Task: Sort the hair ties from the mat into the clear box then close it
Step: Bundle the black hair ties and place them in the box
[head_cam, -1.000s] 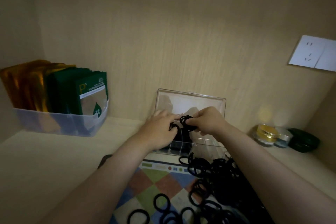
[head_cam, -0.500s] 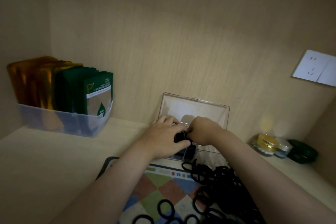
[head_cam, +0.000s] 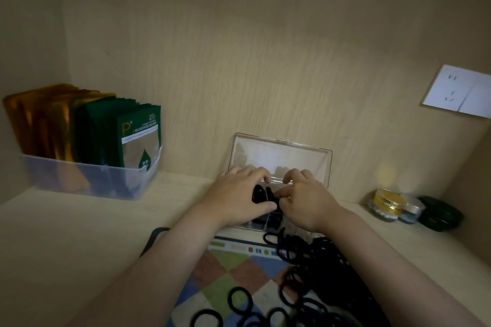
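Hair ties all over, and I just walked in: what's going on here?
A person is sorting them. The left hand and right hand are both at the clear box, fingers on black hair ties in one compartment. The lid stands open behind them. A large pile of ties waits on the checkered mat.

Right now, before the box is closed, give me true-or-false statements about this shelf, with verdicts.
1. The lid of the clear box stands open against the back wall. True.
2. The mat holds no hair ties. False: many black hair ties lie on it.
3. The left hand and the right hand are both at the box, on ties inside it. True.
4. The bin of packets stands right of the box. False: it stands to its left.
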